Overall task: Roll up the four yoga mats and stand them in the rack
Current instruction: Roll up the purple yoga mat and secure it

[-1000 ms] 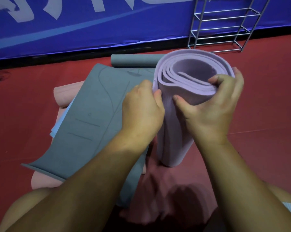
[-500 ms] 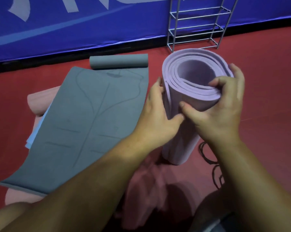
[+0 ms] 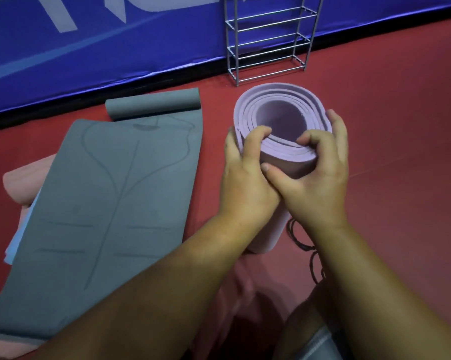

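Note:
A rolled purple yoga mat (image 3: 279, 110) stands on end on the red floor in front of me. My left hand (image 3: 245, 172) grips its near left rim, fingers curled over the layers. My right hand (image 3: 320, 175) grips the near right rim, thumb pressed on the outer wall. A grey mat (image 3: 110, 198) lies mostly flat to the left, its far end rolled (image 3: 154, 103). Under it show a pink mat (image 3: 24, 183) and a light blue mat (image 3: 24, 229). The metal wire rack (image 3: 268, 40) stands at the back against the blue banner.
A blue banner wall (image 3: 115, 48) closes off the back. A black cord (image 3: 307, 250) lies on the floor beside the purple roll. My knees are at the bottom edge. Open red floor (image 3: 401, 126) stretches to the right.
My left hand has shifted from the roll's side to curl over its top rim. The view has swung, so the rack now sits nearer the centre.

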Demonstrator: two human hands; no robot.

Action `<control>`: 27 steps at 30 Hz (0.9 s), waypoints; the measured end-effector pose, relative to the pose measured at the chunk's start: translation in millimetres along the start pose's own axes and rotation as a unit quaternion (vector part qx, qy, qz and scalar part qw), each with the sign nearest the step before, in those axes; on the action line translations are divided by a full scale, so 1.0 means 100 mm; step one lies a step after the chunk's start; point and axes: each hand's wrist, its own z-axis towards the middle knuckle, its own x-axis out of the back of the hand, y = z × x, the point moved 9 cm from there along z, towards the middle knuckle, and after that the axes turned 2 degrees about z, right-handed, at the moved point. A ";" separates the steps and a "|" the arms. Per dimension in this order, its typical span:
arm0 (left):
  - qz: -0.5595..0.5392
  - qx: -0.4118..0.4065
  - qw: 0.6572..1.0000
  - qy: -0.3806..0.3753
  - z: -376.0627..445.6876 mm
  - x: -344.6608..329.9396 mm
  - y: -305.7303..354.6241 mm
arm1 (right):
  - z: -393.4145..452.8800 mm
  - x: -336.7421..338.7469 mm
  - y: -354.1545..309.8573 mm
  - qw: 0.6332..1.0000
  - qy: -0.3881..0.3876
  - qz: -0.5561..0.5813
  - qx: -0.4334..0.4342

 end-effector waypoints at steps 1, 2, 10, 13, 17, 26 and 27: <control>0.010 -0.010 1.000 -0.013 0.04 -0.03 0.08 | 0.04 0.07 0.03 1.000 0.014 0.001 -0.003; 0.025 -0.021 0.999 -0.024 0.09 -0.05 0.17 | 0.08 0.14 0.05 1.000 0.024 0.003 -0.008; 0.238 -0.072 0.966 -0.074 0.38 -0.43 0.55 | 0.19 0.39 0.66 0.988 0.034 0.035 -0.150; 0.202 -0.045 0.967 -0.149 0.42 -0.97 0.36 | 0.08 0.43 1.14 0.976 0.035 0.025 -0.213; 0.191 -0.049 0.966 -0.166 0.62 -1.60 0.30 | 0.11 0.60 1.79 0.948 0.095 0.137 -0.272; 0.229 -0.063 0.949 -0.206 0.88 -2.85 0.30 | -1.59 0.18 4.00 0.887 -0.156 -0.105 -0.422; 0.232 -0.070 0.946 -0.213 0.84 -2.98 0.30 | -1.82 0.12 4.15 0.867 -0.219 -0.138 -0.426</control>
